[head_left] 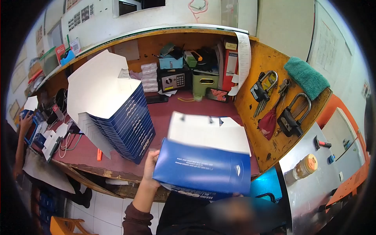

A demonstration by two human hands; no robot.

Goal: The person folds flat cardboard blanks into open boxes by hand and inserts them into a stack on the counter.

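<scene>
A blue cardboard box (201, 164) with raised white flaps is held over the desk's front edge. My left hand (150, 167) grips its left end, fingers behind the cardboard. At the box's lower right edge only a small bit of my right hand (237, 194) shows; its fingers are hidden. Left of the box, a tall stack of nested blue boxes (127, 125) stands on the dark red desk (164, 117), their white flaps open. An orange object (99, 154) lies beside the stack.
Behind are a small safe (174, 81), a green bin (204, 83) and a phone (217, 94). Padlocks (290, 121) hang on the right wooden panel (254, 55). A metal table (309, 188) holds a jar (305, 166) and hammer (322, 144). Another person's arm (23, 135) is far left.
</scene>
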